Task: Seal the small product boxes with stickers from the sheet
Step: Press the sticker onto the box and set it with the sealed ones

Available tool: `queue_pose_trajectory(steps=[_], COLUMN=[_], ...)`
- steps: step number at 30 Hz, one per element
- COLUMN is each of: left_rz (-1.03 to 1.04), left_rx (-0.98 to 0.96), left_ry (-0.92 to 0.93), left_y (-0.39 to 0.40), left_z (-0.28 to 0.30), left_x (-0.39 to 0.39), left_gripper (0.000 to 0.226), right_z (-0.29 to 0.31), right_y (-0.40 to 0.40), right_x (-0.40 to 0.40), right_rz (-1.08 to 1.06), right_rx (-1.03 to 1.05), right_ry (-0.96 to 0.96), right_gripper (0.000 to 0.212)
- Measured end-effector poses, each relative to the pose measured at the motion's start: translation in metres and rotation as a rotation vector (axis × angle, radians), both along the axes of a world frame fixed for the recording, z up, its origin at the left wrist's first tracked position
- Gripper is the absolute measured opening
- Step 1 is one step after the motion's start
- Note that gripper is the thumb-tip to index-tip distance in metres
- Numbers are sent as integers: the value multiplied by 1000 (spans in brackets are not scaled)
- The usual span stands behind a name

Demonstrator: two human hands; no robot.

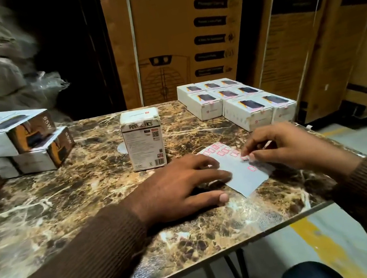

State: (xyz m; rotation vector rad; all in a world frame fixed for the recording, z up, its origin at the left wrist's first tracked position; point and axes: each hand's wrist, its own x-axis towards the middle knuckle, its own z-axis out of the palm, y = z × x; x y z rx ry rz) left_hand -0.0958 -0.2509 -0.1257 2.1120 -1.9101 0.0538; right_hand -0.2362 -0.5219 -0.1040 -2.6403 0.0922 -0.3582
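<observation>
A pale sticker sheet [245,178] with small red-edged stickers lies on the marble-patterned table [67,206]. My left hand [181,187] lies flat on the sheet's left side, fingers straight, pressing it down. My right hand [283,144] is over the sheet's right edge, its fingertips pinching a sticker [246,158] at the sheet. One small white product box [143,142] stands upright behind the sheet. Several white product boxes [237,103] lie in rows at the back right, pink stickers showing on their front edges.
More boxes marked 65W [15,140] are stacked at the table's left. Tall cardboard cartons [174,33] stand behind the table. The table's front edge and right corner [322,206] are close to my arms, with floor beyond.
</observation>
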Motion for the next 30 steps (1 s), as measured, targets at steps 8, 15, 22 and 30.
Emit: queue_pose_trajectory(steps=[8,15,22,30], left_rz=[14,38,43,42], left_rx=[9,15,17,12], left_ry=[18,22,27,26], left_y=[-1,-2,-3,-3], left_z=[-1,1,0,-1], left_x=[-1,-3,0,0], left_gripper=[57,57,58,55], right_z=[-13,-27,-37,-34], right_y=[1,15,27,31], right_x=[-10,-15,-12,-18], right_rz=[59,-42,-51,-60], right_rx=[-109,-95,-213,-133], right_ry=[-20,-94,-80,-103], right_gripper=[13,13,8,20])
